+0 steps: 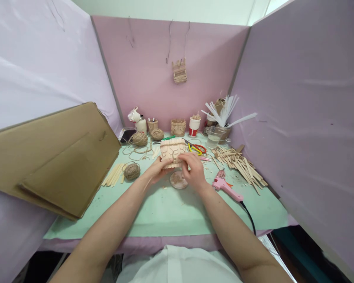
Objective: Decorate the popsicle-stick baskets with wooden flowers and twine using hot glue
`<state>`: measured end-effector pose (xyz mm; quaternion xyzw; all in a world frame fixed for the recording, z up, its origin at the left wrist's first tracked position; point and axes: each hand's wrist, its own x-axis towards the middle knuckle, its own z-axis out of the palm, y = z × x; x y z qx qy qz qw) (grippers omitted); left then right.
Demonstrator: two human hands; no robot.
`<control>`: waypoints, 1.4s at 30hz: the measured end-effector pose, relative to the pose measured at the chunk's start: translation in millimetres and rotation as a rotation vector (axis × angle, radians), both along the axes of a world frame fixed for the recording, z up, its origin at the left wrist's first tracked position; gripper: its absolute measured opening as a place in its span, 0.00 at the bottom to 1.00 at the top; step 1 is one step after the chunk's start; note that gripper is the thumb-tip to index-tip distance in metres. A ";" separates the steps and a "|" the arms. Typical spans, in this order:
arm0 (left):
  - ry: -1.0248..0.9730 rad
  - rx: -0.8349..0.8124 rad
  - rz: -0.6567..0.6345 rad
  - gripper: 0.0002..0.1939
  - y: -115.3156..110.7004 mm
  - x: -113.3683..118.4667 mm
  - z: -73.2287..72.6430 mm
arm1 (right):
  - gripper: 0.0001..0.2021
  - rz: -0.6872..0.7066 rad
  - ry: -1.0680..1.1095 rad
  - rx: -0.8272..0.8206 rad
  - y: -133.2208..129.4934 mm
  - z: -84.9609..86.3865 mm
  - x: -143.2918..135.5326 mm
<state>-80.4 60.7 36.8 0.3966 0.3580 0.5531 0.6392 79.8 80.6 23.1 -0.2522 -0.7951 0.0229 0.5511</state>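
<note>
My left hand [157,169] is closed around the lower left of a small craft-stick holder [171,148], which I hold up above the table. A twine band runs near its rim, and curly twine shapes decorate its front. At the holder's lower right, my right hand [194,168] has its fingertips pinched together against the front. Whatever is between those fingertips is too small to make out. Below the hands lies a round, pale disc [178,180]. To the right of my right hand, a pink hot glue gun [226,188] rests on the table.
A pile of wooden craft sticks [242,167] lies at right. Twine balls [131,171] and pale sticks [113,175] are at left, near leaning cardboard [56,157]. Behind are scissors [197,148], a red-white cup [194,125], a clear cup [214,137] and another stick holder [178,127].
</note>
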 end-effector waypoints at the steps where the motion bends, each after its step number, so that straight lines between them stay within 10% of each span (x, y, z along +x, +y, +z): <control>1: -0.003 0.019 -0.019 0.24 0.0 -0.3 1.2 | 0.14 -0.021 0.060 -0.002 0.6 0.3 1.1; 42: 0.102 0.002 0.063 0.34 2.2 -2.6 1.6 | 0.06 -0.066 -0.065 -0.131 -1.1 2.2 0.4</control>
